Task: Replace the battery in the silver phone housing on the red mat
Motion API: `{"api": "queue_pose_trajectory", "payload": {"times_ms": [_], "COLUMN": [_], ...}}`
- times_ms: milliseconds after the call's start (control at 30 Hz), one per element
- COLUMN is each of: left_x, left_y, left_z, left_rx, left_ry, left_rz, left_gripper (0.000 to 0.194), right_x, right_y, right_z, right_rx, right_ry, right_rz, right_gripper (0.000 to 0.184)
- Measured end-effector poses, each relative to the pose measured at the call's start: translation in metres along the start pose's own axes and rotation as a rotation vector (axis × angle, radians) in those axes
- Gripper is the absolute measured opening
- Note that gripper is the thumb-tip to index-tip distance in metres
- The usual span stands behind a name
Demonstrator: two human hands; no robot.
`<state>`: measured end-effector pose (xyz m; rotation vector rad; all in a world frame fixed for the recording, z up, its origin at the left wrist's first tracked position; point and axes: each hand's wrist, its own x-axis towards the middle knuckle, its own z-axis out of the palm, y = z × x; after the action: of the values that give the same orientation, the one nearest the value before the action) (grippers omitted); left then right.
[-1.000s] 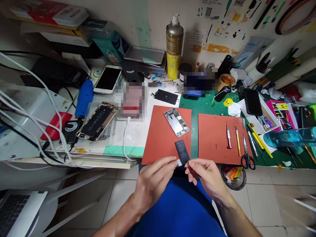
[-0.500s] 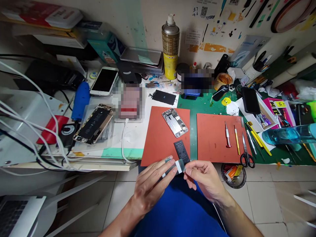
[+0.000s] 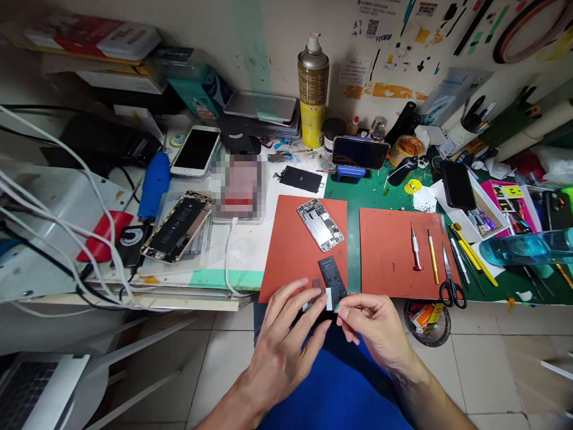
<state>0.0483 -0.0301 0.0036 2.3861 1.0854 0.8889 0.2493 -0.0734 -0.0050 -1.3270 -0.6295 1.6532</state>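
Observation:
A black phone battery (image 3: 333, 278) hangs upright between my hands, over the lower edge of the left orange-red silicone mat (image 3: 286, 245). My right hand (image 3: 376, 328) pinches its lower end between thumb and fingers. My left hand (image 3: 282, 352) has its fingers spread at the battery's lower left, gripping a thin translucent adhesive strip (image 3: 317, 289) that ends near a white tab (image 3: 329, 298). The hands hide the battery's bottom end. An opened phone housing with its board (image 3: 320, 224) lies on the mat just above the battery.
A second orange mat (image 3: 385, 257) holds a screwdriver (image 3: 416, 248) and a yellow tool (image 3: 433, 257). Scissors (image 3: 452, 286) rest at its edge. An opened phone (image 3: 176, 227), a white phone (image 3: 196, 150), a spray can (image 3: 313, 89) and cables crowd the bench.
My left hand has rotated with its fingers raised, and the strip now stands up beside the battery instead of lying across my fingers. The battery stays in my right hand's pinch.

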Motion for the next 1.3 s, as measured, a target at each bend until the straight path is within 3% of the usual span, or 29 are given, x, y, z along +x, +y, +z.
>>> {"api": "queue_pose_trajectory", "payload": {"times_ms": [200, 567, 767, 967, 1300], "left_x": [0.000, 0.003, 0.008, 0.009, 0.002], "left_y": [0.011, 0.013, 0.013, 0.010, 0.008], "left_z": [0.006, 0.008, 0.008, 0.008, 0.015], "left_rx": [-0.188, -0.230, -0.307, -0.503, -0.764], "left_ry": [0.020, 0.022, 0.052, 0.012, 0.068], "left_rz": [-0.074, -0.093, -0.194, -0.383, -0.729], "left_gripper": [0.034, 0.027, 0.018, 0.019, 0.020], "right_x": [-0.001, -0.005, -0.005, -0.004, -0.002], "right_y": [-0.008, -0.010, -0.005, 0.000, -0.001], "right_z": [0.009, 0.010, 0.011, 0.010, 0.015], "right_rx": [-0.176, -0.485, -0.525, -0.468, -0.374], "right_ry": [-0.004, 0.025, 0.021, 0.029, 0.103], "right_rz": [-0.135, -0.388, -0.464, -0.410, -0.265], "right_gripper": [0.026, 0.021, 0.019, 0.017, 0.020]}}
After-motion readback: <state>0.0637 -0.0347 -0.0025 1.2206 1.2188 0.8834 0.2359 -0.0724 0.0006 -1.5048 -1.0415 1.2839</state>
